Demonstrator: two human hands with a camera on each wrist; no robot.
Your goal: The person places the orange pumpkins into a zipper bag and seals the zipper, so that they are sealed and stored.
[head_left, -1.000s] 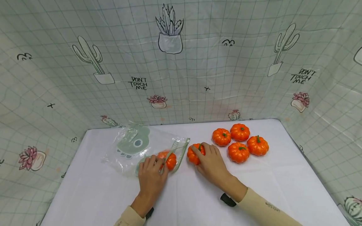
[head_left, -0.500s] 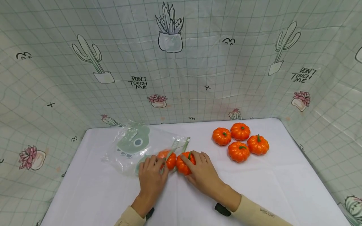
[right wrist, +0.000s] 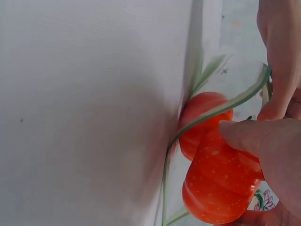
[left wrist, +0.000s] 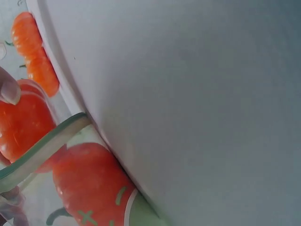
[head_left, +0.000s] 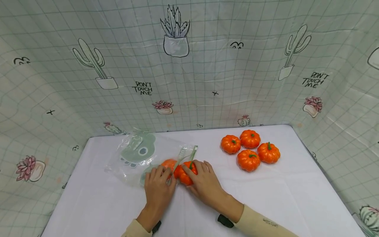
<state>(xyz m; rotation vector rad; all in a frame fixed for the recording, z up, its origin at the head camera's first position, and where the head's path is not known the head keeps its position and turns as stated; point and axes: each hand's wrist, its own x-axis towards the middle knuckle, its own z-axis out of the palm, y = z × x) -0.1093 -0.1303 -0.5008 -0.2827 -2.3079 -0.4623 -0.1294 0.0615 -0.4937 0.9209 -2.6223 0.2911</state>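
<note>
A clear zip bag (head_left: 165, 144) with green dinosaur print lies on the left part of the white table, its green-edged mouth facing right. My left hand (head_left: 158, 189) pinches the bag's near edge at the mouth. Inside the bag, just behind the opening, is a small orange pumpkin (left wrist: 89, 176), partly covered by my left fingers in the head view. My right hand (head_left: 207, 186) holds another small pumpkin (right wrist: 218, 183) with a green stem, thumb across its top. This pumpkin is right at the mouth, and the green rim (right wrist: 211, 112) arches over the pumpkin behind it.
Several more orange pumpkins (head_left: 248, 160) sit in a cluster at the back right of the table (head_left: 266, 194). A grid-patterned curtain (head_left: 195, 69) with cactus drawings rises behind the table and along both sides.
My right hand has carried its pumpkin leftward and slightly nearer, from beside the bag up to its mouth. My left hand has stayed at the bag's edge.
</note>
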